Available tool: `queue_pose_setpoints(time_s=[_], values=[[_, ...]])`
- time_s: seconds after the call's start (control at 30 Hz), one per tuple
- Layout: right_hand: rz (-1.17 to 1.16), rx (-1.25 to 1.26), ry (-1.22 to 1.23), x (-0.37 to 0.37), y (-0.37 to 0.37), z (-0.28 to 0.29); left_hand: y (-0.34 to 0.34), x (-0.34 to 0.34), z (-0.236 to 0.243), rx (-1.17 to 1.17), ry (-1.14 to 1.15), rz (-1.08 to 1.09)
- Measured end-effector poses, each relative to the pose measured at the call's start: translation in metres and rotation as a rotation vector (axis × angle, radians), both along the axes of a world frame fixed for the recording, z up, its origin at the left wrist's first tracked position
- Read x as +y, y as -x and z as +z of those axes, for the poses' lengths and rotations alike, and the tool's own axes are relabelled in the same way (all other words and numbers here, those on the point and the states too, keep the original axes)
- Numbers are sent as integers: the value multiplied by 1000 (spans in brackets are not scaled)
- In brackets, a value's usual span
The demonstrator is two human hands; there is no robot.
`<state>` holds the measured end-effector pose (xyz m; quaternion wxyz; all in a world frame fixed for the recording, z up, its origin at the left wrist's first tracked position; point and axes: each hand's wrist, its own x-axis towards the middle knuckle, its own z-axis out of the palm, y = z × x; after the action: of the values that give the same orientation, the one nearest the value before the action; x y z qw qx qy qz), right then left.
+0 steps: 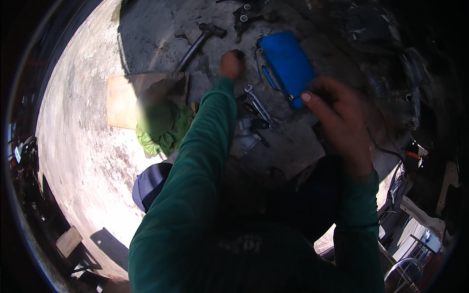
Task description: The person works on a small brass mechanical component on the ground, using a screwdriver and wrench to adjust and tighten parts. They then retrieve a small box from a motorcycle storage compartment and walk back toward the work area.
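Observation:
My left hand point(231, 67) reaches forward over the floor, its fingers closed round a small dark thing that I cannot make out. My right hand point(344, 110) is at the near right corner of a blue flat case point(287, 58), thumb stretched out and apart from the fingers; nothing shows in it. Beside the case's left edge lie a slim wrench point(256, 64) and a blue-handled tool point(268, 76). Closer to me are a shiny open-ended wrench point(259, 103) and a grey metal part point(246, 136). Beyond my left hand rests a hammer point(195, 45).
A green cloth point(166, 128) is bunched over a brown board point(119, 100), left of my left forearm. Dark metal parts point(244, 18) lie at the far side. Shadowed machinery stands at the right, with a dark cable point(388, 150). A wooden block point(69, 241) is at lower left.

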<state>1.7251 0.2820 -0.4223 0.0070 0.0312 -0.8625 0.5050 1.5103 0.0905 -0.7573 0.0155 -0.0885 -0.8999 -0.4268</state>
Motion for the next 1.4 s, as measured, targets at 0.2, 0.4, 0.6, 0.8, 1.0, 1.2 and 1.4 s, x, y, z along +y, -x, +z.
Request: queue_pose_setpoints(time_s=[0.2,0.4,0.6,0.8,1.0,1.2,1.4], values=[[-168,-381,269,17,16,-32,4,29,0,82,183,-111],[-130,-398,305,22,10,-36,3,38,-9,158,217,-141],[-84,-319,290,19,11,-32,14,17,19,101,75,17],[-187,-198,278,35,10,-27,-22,35,206,-546,-626,-756],[-182,-89,340,26,20,-40,-62,28,277,-387,-511,-903],[-238,-17,399,31,12,-38,-80,38,292,-308,-467,-848],[-259,15,373,34,5,-33,-88,42,303,-185,-381,-798]])
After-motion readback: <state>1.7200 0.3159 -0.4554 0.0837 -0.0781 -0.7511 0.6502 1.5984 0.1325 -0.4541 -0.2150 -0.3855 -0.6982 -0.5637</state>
